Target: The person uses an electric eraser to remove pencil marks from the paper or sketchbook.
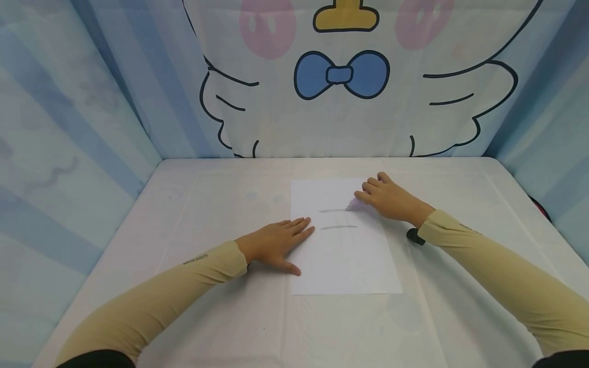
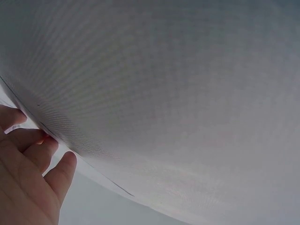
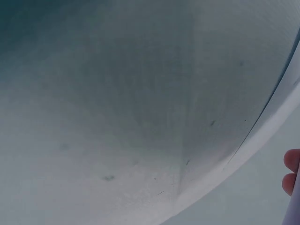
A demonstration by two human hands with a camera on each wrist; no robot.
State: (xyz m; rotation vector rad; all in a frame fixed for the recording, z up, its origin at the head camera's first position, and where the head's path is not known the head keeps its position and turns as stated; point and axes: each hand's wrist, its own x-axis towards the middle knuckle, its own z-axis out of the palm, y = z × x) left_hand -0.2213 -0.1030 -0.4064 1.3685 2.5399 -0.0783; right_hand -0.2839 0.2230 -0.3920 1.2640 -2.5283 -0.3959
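Note:
A white sheet of paper lies on the table with two short grey lines across its upper half. My left hand rests flat with spread fingers over the sheet's left edge; the left wrist view shows its fingers from the side. Near the sheet's upper right, my right hand grips a light purple handheld tool, whose small tip is right at the end of the upper line. Only two fingertips and part of the tool show at the right wrist view's edge; its exact kind I cannot tell.
A pale cloth with faint creases covers the table. Behind it hangs a curtain with a cartoon figure and blue bow tie, and blue-and-white curtains close off both sides. A black device sits under the right wrist.

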